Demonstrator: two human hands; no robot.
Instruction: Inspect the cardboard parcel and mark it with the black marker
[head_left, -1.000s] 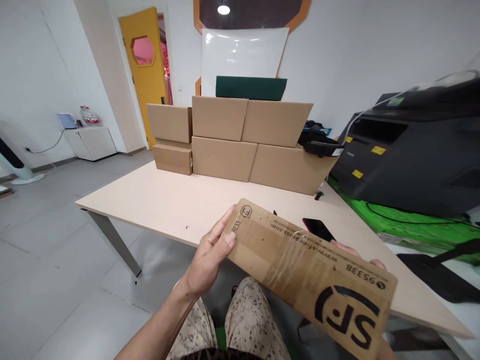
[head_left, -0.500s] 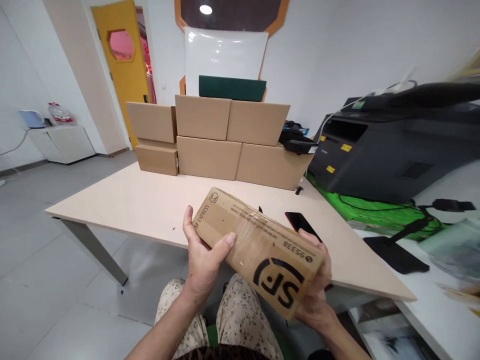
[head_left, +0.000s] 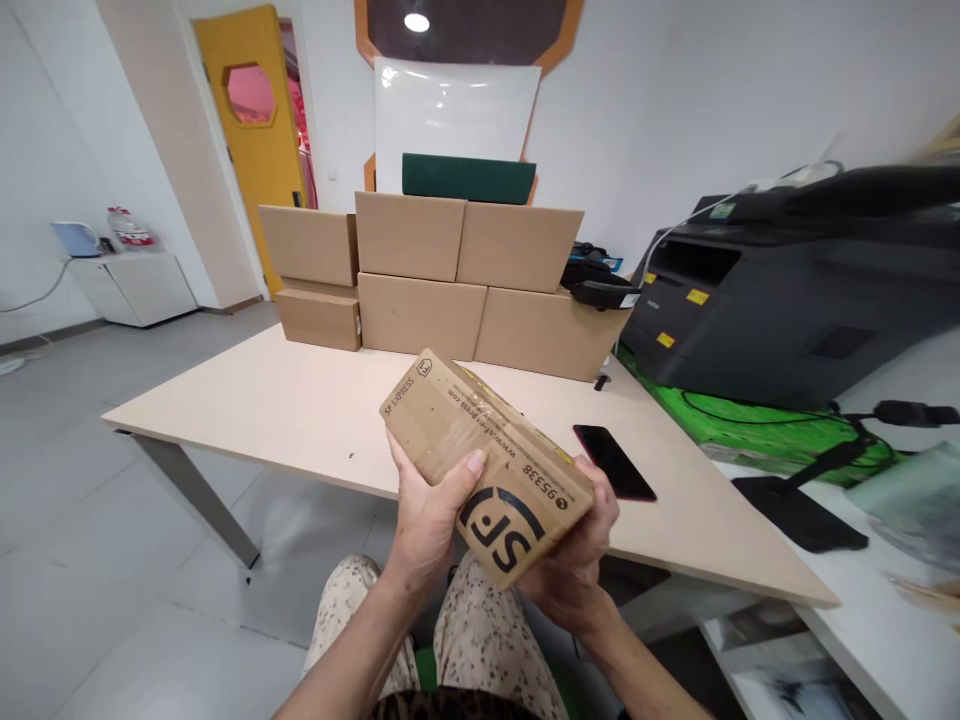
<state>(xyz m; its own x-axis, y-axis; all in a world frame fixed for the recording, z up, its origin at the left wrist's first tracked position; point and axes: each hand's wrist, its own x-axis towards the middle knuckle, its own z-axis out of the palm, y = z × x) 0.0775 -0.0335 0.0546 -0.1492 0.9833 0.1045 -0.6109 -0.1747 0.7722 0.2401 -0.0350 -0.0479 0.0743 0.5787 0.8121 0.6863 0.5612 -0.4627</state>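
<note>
While the left hand (head_left: pixel 427 515) grips the taped box (head_left: pixel 484 462) from below with the thumb pressed on its printed face, the right hand (head_left: pixel 574 560) cups the near end, so the box hangs above the lap, just in front of the table (head_left: pixel 300 400) edge, tilted with its far end at 11 o'clock. Holding it by both ends seems to keep the printed side up for reading. A dark phone (head_left: pixel 615 462) lies on the table at 2 o'clock from the box, and stacked cartons (head_left: pixel 450 280) stand at 12 o'clock along the far edge.

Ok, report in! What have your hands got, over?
Left hand and right hand both grip the SF box, above the table edge. Phone lies beside it.
</note>
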